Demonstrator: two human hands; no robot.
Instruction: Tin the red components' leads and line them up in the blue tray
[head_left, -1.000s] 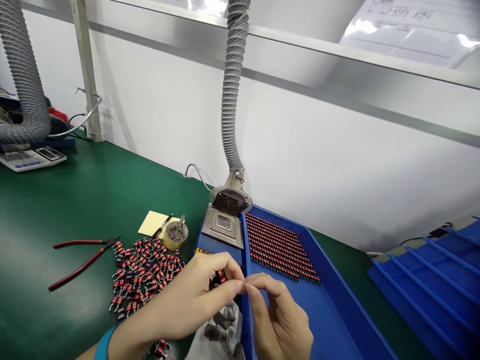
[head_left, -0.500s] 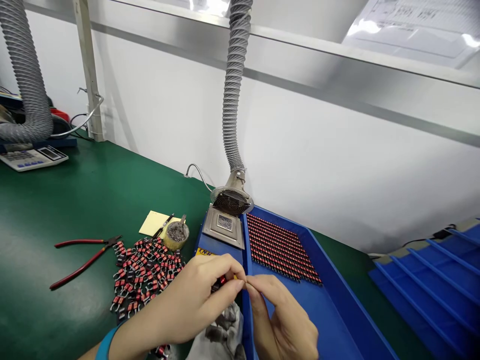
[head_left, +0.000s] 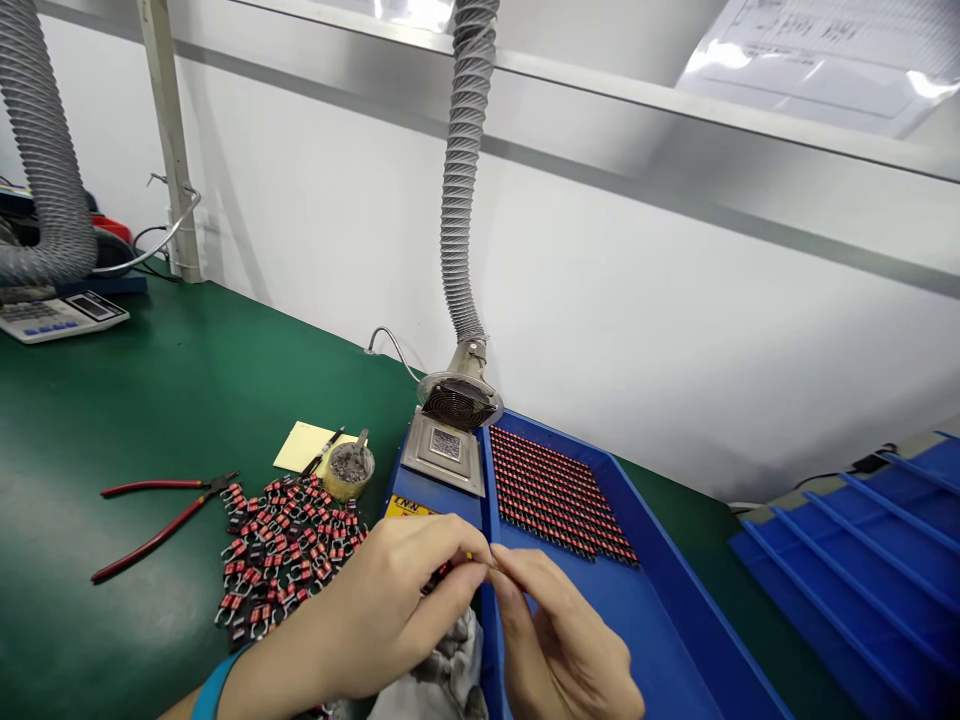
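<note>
My left hand (head_left: 390, 590), with a blue band at the wrist, is closed around a small red-and-black part (head_left: 437, 577), mostly hidden behind the fingers. A bit of yellow shows near its fingertips. My right hand (head_left: 566, 635) meets it over the near wall of the blue tray, thumb and forefinger pinched together. What lies in that pinch is too small to make out. A pile of red-and-black coil-like components (head_left: 289, 555) with bent wire ends lies left of my hands. Stained whitish cloth (head_left: 442, 670) is partly visible below them.
Neat rows of red-and-black components (head_left: 559, 495) fill the far part of the blue tray (head_left: 697, 600). Beside it stands a solder pot (head_left: 445, 445) beneath an extraction hose (head_left: 463, 200). Red-handled pliers (head_left: 169, 525), a small tub (head_left: 349, 470), a pen and yellow paper (head_left: 300, 445) lie left.
Both hands stay fingertip to fingertip, with only a slight shift of the fingers. The whole view has moved a little, so the surroundings sit slightly further left.
</note>
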